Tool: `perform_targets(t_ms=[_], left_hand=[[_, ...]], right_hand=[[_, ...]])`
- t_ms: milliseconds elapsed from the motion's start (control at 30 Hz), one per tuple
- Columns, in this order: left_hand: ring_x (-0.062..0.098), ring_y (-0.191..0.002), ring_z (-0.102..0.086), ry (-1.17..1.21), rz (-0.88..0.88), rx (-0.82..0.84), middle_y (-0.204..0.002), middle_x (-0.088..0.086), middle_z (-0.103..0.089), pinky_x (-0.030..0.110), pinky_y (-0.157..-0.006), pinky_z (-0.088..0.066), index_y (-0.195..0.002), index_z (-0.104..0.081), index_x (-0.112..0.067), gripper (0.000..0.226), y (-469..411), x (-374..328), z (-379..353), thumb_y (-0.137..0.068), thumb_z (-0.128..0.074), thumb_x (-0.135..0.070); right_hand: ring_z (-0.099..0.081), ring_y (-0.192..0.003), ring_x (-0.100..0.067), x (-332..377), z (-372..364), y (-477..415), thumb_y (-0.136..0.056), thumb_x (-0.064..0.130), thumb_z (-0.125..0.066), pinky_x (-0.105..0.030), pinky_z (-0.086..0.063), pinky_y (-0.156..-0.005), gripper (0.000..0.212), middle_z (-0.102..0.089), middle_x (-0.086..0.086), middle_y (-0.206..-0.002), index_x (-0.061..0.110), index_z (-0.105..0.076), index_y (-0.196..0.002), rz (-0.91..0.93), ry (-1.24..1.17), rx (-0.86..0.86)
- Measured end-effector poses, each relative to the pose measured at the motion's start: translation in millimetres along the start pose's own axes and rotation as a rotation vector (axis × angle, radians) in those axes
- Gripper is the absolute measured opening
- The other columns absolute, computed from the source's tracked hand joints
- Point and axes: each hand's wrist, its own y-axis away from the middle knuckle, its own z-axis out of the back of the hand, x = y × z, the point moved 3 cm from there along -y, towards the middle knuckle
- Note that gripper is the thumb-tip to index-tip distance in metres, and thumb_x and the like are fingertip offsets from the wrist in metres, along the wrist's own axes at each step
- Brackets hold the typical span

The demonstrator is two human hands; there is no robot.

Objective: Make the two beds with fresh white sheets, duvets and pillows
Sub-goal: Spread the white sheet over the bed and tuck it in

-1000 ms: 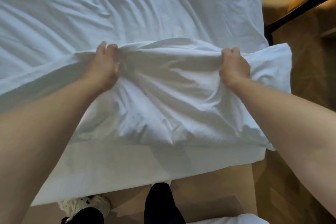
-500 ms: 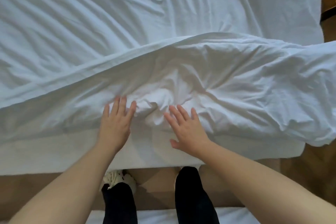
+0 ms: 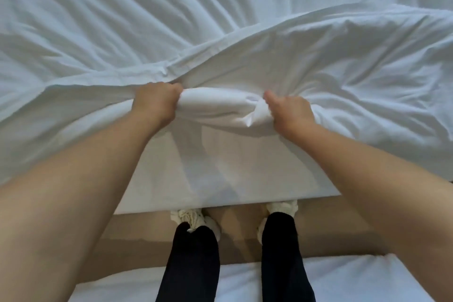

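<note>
Fists clenched on fabric: our left hand and right hand each grip a bunched roll of the white duvet at the near edge of the bed, the roll stretched between them. The duvet's bulk lies rumpled toward the right, over a creased white sheet. We stand on a tan floor in black trousers and pale fuzzy slippers, a second white bed just behind our legs.

I see left grip fisted mid-frame, knuckles up, clenching bunched duvet | right grip just right of it, thumb forward, clenching the same bunch | both bare forearms reach in from lower corners
</note>
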Motion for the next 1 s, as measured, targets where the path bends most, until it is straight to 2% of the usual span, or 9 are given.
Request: perform_targets(t_ms=[200,300,400,467,533,667,733,833,1000], left_hand=[[0.028,-0.1,-0.061,0.018,-0.285,0.37,-0.11,0.009,-0.061,0.032,-0.072,-0.044,-0.125,-0.055,-0.026,0.042,84.6,-14.4,-21.6,-0.087,-0.05,-0.01],[0.026,-0.104,-0.058,0.074,-0.314,0.44,-0.119,0.005,-0.059,0.031,-0.07,-0.045,-0.138,-0.04,-0.028,0.052,116.2,-14.0,-37.9,-0.088,-0.047,-0.012],[0.022,-0.121,-0.048,0.204,-0.295,0.356,-0.134,-0.001,-0.05,0.041,-0.097,-0.039,-0.139,-0.037,-0.025,0.056,127.7,-12.7,-47.9,-0.088,-0.048,-0.044],[0.023,-0.109,-0.053,0.301,-0.212,0.124,-0.121,-0.001,-0.056,0.039,-0.092,-0.039,-0.129,-0.049,-0.02,0.058,127.9,-3.7,-41.4,-0.084,-0.038,-0.056],[0.029,-0.093,-0.056,0.31,-0.056,-0.113,-0.115,0.007,-0.053,0.039,-0.073,-0.044,-0.121,-0.052,-0.011,0.047,126.4,15.5,-33.1,-0.085,-0.047,-0.041],[0.036,-0.075,-0.055,0.209,0.327,0.007,-0.129,0.017,-0.039,0.037,-0.057,-0.038,-0.136,-0.036,-0.013,0.057,108.1,66.4,-39.1,-0.084,-0.056,-0.005],[0.037,-0.083,-0.055,0.191,0.349,0.083,-0.107,0.014,-0.046,0.037,-0.065,-0.036,-0.122,-0.048,-0.012,0.034,98.9,73.6,-43.6,-0.089,-0.048,-0.006],[0.038,-0.09,-0.056,0.254,0.296,0.038,-0.089,0.012,-0.048,0.038,-0.065,-0.034,-0.089,-0.051,-0.008,0.012,89.1,72.4,-45.1,-0.092,-0.04,-0.003],[0.043,-0.097,-0.055,0.476,0.435,-0.247,-0.104,0.028,-0.058,0.043,-0.074,-0.039,-0.09,-0.058,0.001,0.019,62.4,108.9,18.6,-0.092,-0.04,-0.003]], right_hand=[[-0.059,-0.11,-0.033,11.2,-2.9,61.0,-0.088,0.007,-0.047,-0.035,-0.048,-0.087,0.045,-0.06,-0.012,-0.122,0.022,-0.052,-0.13,0.132,0.041,0.297],[-0.058,-0.111,-0.031,19.8,-17.8,102.9,-0.088,0.005,-0.05,-0.036,-0.049,-0.09,0.051,-0.058,-0.01,-0.126,0.02,-0.042,-0.136,0.111,0.022,0.469],[-0.053,-0.119,-0.03,26.6,-32.1,116.8,-0.089,0.027,-0.059,-0.039,-0.044,-0.094,0.063,-0.049,-0.008,-0.138,0.019,-0.031,-0.144,0.049,-0.016,0.579],[-0.056,-0.104,-0.029,34.0,-23.8,104.4,-0.089,0.04,-0.055,-0.038,-0.044,-0.082,0.052,-0.054,-0.008,-0.13,0.017,-0.04,-0.134,0.005,-0.111,0.414],[-0.054,-0.081,-0.03,44.8,-5.0,87.6,-0.091,0.03,-0.051,-0.035,-0.038,-0.068,0.042,-0.061,-0.007,-0.11,0.02,-0.038,-0.13,-0.089,-0.231,0.17],[-0.048,-0.064,-0.025,66.3,36.0,33.6,-0.094,0.014,-0.042,-0.035,-0.037,-0.065,0.073,-0.048,-0.002,-0.081,0.037,-0.006,-0.153,-0.166,-0.261,-0.025],[-0.054,-0.075,-0.03,73.8,38.1,12.4,-0.096,0.015,-0.038,-0.037,-0.04,-0.069,0.059,-0.055,-0.006,-0.086,0.032,-0.021,-0.151,-0.149,-0.263,0.023],[-0.057,-0.095,-0.037,78.6,29.8,0.4,-0.094,0.007,-0.036,-0.038,-0.043,-0.073,0.028,-0.061,-0.018,-0.106,0.011,-0.049,-0.119,-0.083,-0.246,0.073],[-0.058,-0.096,-0.039,58.1,70.9,-20.8,-0.091,0.009,-0.042,-0.036,-0.042,-0.073,0.019,-0.061,-0.023,-0.102,0.006,-0.054,-0.106,-0.226,-0.504,-0.166]])
